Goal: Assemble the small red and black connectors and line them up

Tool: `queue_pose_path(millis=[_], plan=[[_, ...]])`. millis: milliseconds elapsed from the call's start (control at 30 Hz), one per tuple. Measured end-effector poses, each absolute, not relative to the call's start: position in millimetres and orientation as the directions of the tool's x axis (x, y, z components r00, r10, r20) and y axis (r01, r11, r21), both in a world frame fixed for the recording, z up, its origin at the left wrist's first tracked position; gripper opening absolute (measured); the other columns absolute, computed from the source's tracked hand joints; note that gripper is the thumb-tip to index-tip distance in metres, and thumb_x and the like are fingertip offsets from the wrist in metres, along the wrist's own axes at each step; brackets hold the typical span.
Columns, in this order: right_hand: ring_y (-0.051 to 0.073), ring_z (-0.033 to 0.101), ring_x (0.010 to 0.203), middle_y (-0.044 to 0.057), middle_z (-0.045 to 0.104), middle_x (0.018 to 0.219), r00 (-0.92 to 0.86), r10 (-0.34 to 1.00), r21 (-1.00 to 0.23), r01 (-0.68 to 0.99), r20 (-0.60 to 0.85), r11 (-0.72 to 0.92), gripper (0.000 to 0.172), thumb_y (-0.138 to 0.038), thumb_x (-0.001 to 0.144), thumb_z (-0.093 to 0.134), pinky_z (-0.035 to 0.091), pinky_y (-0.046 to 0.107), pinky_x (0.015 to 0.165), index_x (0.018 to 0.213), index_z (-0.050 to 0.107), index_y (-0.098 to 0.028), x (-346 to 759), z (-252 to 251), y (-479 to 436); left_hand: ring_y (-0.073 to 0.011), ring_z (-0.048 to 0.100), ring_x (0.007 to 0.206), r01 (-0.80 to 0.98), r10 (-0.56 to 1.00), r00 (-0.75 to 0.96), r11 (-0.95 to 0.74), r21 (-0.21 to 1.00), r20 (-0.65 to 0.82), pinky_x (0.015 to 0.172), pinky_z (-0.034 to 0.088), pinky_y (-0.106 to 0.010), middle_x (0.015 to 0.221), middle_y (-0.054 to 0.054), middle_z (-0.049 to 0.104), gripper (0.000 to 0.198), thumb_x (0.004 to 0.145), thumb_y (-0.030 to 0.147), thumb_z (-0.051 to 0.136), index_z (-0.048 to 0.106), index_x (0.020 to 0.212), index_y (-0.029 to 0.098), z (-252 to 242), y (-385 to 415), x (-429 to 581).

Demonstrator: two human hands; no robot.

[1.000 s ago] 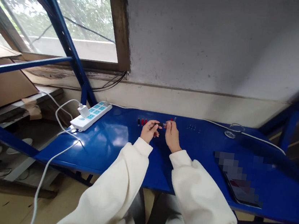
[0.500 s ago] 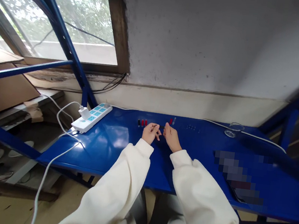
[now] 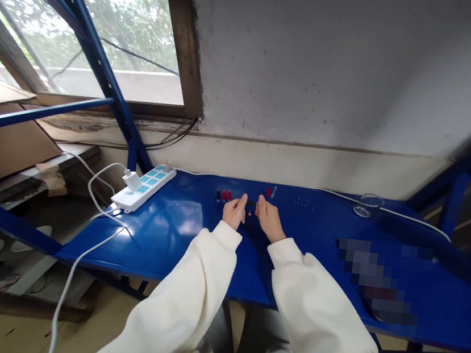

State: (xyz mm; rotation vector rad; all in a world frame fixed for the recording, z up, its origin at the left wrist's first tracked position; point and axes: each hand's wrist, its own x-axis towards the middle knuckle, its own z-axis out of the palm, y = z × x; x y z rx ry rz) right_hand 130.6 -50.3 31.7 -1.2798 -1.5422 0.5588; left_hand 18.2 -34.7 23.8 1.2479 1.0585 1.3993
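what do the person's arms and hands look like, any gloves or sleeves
Both arms wear long, loose cream-white sleeves, the left sleeve and right sleeve softly creased, each ending in a snug cuff at the wrist. The left hand and right hand are bare, with no gloves. No markings show on the fabric; rings are too small to tell.

Soft daylight comes through the window (image 3: 150,34) at upper left, where the glass washes out to a pale haze. It lays a whitish glare on the blue table (image 3: 178,221) near the power strip (image 3: 144,187), and the right side sits in dimmer shade. Shadows are faint and diffuse. The wide lens bends the blue beam (image 3: 91,44), darkens the corners and smears the right edge. A pixelated patch (image 3: 377,280) masks part of the table. The small dark piece (image 3: 251,203) pinched between the left hand (image 3: 234,212) and the right hand (image 3: 269,219) is probably in focus, but too tiny to make out.
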Motion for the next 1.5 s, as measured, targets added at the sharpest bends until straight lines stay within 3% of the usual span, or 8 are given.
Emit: queue_pose_path(millis=[167,300,467,733,867,1000,1233,1500], plan=[[0.012,0.048,0.052,-0.001,0.051,0.058,0.041,0.910,-0.813,0.468,0.412,0.347,0.037,-0.050,0.084,0.027,0.036,0.024,0.055,0.072,0.046,-0.021,133.3,28.9,-47.3,-0.0038,0.040,0.030,-0.170,0.982,0.014,-0.181,0.969,0.186,0.032,0.030,-0.017,0.049,0.005,0.048,0.035,0.070,0.050,0.053,0.048,0.072,0.015,22.6,-32.3,18.9],[0.011,0.049,0.051,-0.001,0.055,0.068,0.076,0.926,-0.860,0.404,0.370,0.311,0.035,-0.051,0.083,0.030,0.038,0.023,0.054,0.084,0.046,-0.021,135.0,24.0,-44.3,-0.0032,0.044,0.032,-0.191,0.976,0.037,-0.202,0.961,0.213,0.032,0.031,-0.017,0.061,0.004,0.053,0.033,0.072,0.042,0.055,0.048,0.088,0.015,20.9,-30.0,18.4],[0.011,0.045,0.047,-0.002,0.047,0.048,0.124,0.928,-0.864,0.423,0.353,0.272,0.048,-0.056,0.082,0.025,0.036,0.023,0.052,0.055,0.040,-0.020,136.9,22.0,-43.6,-0.0042,0.046,0.032,-0.208,0.972,0.112,-0.180,0.962,0.206,0.031,0.030,-0.017,0.065,0.001,0.056,0.033,0.073,0.042,0.054,0.047,0.089,0.014,20.4,-30.4,19.3],[0.010,0.042,0.047,-0.003,0.044,0.048,0.133,0.911,-0.868,0.382,0.390,0.316,0.045,-0.054,0.082,0.029,0.034,0.023,0.050,0.055,0.040,-0.020,132.9,25.4,-46.0,-0.0054,0.046,0.030,-0.178,0.987,0.029,-0.148,0.973,0.155,0.030,0.028,-0.016,0.054,0.002,0.055,0.038,0.072,0.052,0.050,0.047,0.078,0.014,23.4,-33.2,20.1],[0.010,0.044,0.049,-0.003,0.045,0.050,0.079,0.912,-0.861,0.370,0.403,0.349,0.041,-0.052,0.082,0.030,0.036,0.023,0.052,0.059,0.042,-0.020,132.3,27.1,-46.9,-0.0050,0.044,0.030,-0.185,0.988,-0.087,-0.140,0.973,0.126,0.031,0.030,-0.016,0.045,0.003,0.051,0.041,0.070,0.054,0.051,0.047,0.066,0.014,25.8,-32.7,19.5],[0.010,0.047,0.050,-0.003,0.050,0.058,-0.006,0.919,-0.868,0.327,0.395,0.375,0.031,-0.048,0.081,0.036,0.038,0.023,0.052,0.073,0.046,-0.020,132.1,25.3,-45.1,-0.0037,0.041,0.028,-0.207,0.979,-0.167,-0.154,0.966,0.120,0.030,0.028,-0.016,0.048,0.003,0.052,0.041,0.070,0.054,0.051,0.048,0.068,0.013,26.4,-31.2,17.3],[0.010,0.049,0.051,0.001,0.055,0.073,-0.005,0.907,-0.864,0.304,0.421,0.402,0.024,-0.042,0.080,0.038,0.041,0.025,0.052,0.087,0.046,-0.020,133.8,23.9,-42.9,-0.0032,0.044,0.034,-0.222,0.983,-0.049,-0.186,0.957,0.179,0.032,0.030,-0.016,0.060,0.001,0.055,0.045,0.068,0.048,0.057,0.057,0.095,0.013,25.1,-32.1,16.6],[0.011,0.052,0.055,0.003,0.057,0.080,0.002,0.887,-0.821,0.378,0.462,0.427,0.024,-0.037,0.080,0.040,0.042,0.025,0.053,0.092,0.049,-0.019,134.5,24.6,-43.1,-0.0025,0.042,0.032,-0.240,0.978,-0.116,-0.196,0.951,0.173,0.032,0.029,-0.017,0.057,0.003,0.052,0.040,0.064,0.046,0.061,0.059,0.086,0.013,22.7,-28.2,15.4]])
